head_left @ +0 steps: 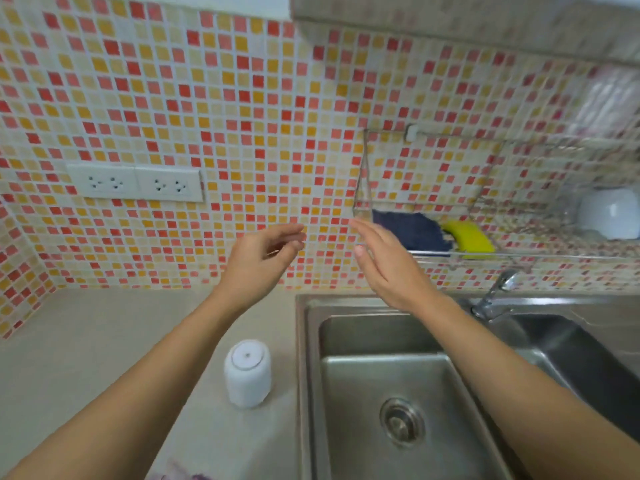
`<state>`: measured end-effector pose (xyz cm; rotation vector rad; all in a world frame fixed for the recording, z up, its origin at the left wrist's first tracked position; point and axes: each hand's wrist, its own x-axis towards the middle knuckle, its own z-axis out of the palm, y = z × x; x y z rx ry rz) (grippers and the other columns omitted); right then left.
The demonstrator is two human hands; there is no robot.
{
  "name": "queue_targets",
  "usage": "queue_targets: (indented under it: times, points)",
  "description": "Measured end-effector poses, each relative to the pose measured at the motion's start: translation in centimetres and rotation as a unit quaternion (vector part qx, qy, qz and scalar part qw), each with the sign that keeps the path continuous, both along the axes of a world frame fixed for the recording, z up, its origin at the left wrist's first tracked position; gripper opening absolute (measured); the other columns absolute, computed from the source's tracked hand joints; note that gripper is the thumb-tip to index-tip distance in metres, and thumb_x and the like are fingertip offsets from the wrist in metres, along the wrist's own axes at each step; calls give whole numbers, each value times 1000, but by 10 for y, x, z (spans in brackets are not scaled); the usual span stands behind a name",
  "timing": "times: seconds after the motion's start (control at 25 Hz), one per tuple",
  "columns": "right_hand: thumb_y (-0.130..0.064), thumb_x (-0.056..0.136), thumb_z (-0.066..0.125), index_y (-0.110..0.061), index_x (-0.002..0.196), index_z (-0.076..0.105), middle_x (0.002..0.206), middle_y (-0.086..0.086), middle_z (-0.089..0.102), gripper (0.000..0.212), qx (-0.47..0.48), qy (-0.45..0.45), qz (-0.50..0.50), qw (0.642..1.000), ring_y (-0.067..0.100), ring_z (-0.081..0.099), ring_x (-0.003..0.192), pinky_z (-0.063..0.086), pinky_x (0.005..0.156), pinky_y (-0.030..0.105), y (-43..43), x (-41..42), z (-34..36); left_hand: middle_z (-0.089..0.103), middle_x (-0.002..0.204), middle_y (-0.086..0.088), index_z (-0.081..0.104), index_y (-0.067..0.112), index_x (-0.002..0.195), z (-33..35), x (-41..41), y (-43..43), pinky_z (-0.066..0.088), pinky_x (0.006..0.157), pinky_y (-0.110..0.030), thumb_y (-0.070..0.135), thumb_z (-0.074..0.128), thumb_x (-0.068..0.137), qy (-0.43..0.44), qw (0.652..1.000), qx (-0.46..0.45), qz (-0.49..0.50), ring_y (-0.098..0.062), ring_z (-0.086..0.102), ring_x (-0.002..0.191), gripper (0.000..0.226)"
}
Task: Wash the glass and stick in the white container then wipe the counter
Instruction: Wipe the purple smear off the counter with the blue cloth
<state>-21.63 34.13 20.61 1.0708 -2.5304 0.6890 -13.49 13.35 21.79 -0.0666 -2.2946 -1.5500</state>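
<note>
Both hands are raised in front of the tiled wall (242, 98), above the surface (86, 341) and the sink (398, 375).

Left hand (263, 258): fingers loosely curled, thumb side up, holding nothing, clear of everything.

Right hand (388, 268): fingers straight and close together, palm facing left, holding nothing. Its fingertips are at the lower left corner of the wire rack (485, 150) on the wall; contact with the wire cannot be told because of blur.

The white container (247, 374) stands upright on the surface, just left of the sink's rim, below and between the two forearms and untouched. Its top looks like a pale round disc with a small dot. What it holds cannot be made out, so the place of the glass and stick cannot be told.

Inside the rack, a dark blue cloth (408, 230) lies at the left end. A yellow sponge (471, 237) sits just beside it on the right. A white cup (609, 213) is farther right, blurred.

The faucet (495, 292) is behind the sink, under the rack. The drain (401, 422) is in the bottom of the near basin.

A double socket plate (135, 183) is on the wall to the left, well apart from the hands. A bit of purplish cloth (187, 474) shows at the bottom edge, too cropped to identify.
</note>
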Motion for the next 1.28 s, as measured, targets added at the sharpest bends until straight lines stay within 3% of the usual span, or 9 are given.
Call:
queue_targets:
  times: [0.16, 0.28, 0.36, 0.52, 0.6, 0.88, 1.04, 1.2, 1.28]
  points:
    - [-36, 97, 22, -7, 145, 25, 153, 11, 26, 56, 67, 0, -132, 989, 22, 23, 141, 14, 114, 29, 90, -57, 21, 65, 114, 4, 58, 15, 126, 51, -52, 81, 43, 76, -5, 17, 53, 93, 4, 987, -158, -36, -4, 58, 100, 33]
    - [-30, 101, 21, -7, 148, 9, 158, 10, 6, 54, 160, -107, -183, 964, 20, 8, 145, 5, 115, 28, 139, -91, 26, 66, 110, -9, 63, 3, 114, 60, -109, 133, 44, 79, -26, 11, 44, 93, -39, 956, -290, -31, -27, 58, 105, 29]
    - [-34, 101, 18, -9, 148, 1, 158, 8, -4, 56, 216, -161, -199, 942, 19, 0, 145, 3, 118, 32, 154, -103, 23, 64, 102, -14, 62, 1, 105, 50, -142, 159, 44, 75, -34, 11, 41, 94, -108, 909, -402, 4, -34, 59, 98, 26]
    - [-37, 99, 14, -12, 149, 2, 158, 5, -4, 57, 270, -168, -206, 926, 19, 0, 145, 7, 118, 39, 161, -111, 15, 58, 125, -14, 50, 1, 128, 22, -185, 182, 49, 92, -31, 20, 36, 101, -215, 829, -508, 96, -28, 58, 114, 36]
    - [-35, 99, 14, -11, 149, 4, 158, 6, -2, 57, 263, -169, -200, 928, 19, 2, 145, 6, 117, 36, 161, -112, 14, 58, 126, -13, 49, 3, 131, 12, -200, 182, 49, 92, -32, 26, 35, 101, -244, 823, -501, 108, -29, 57, 114, 40]
    - [-37, 97, 13, -12, 149, 4, 158, 5, -1, 57, 259, -157, -176, 937, 18, 0, 145, 6, 118, 35, 165, -120, 6, 55, 129, -18, 42, 0, 134, 13, -229, 187, 46, 87, -33, 33, 49, 96, -320, 916, -195, 140, -33, 55, 115, 51]
    - [-37, 96, 13, -11, 149, 6, 158, 6, 3, 59, 232, -90, -205, 946, 18, 2, 145, 3, 118, 37, 165, -121, 3, 54, 126, -23, 34, 1, 136, 17, -225, 196, 44, 81, -40, 18, 45, 97, -197, 963, -139, 122, -39, 55, 111, 44]
    - [-43, 93, 13, -10, 145, 26, 153, 6, 26, 63, 39, 64, -175, 982, 18, 18, 143, 8, 116, 35, 144, -78, -8, 58, 107, -19, 35, 5, 130, 53, -194, 168, 40, 60, -30, 13, 39, 99, -42, 981, -165, 90, -31, 55, 86, 33]
    - [-42, 94, 20, -10, 144, 29, 153, 5, 27, 61, -22, 85, -117, 989, 16, 18, 143, 10, 117, 33, 116, -43, -22, 56, 99, -12, 37, 6, 127, 76, -163, 139, 40, 58, -25, 13, 42, 98, 11, 986, -135, 102, -28, 56, 88, 31]
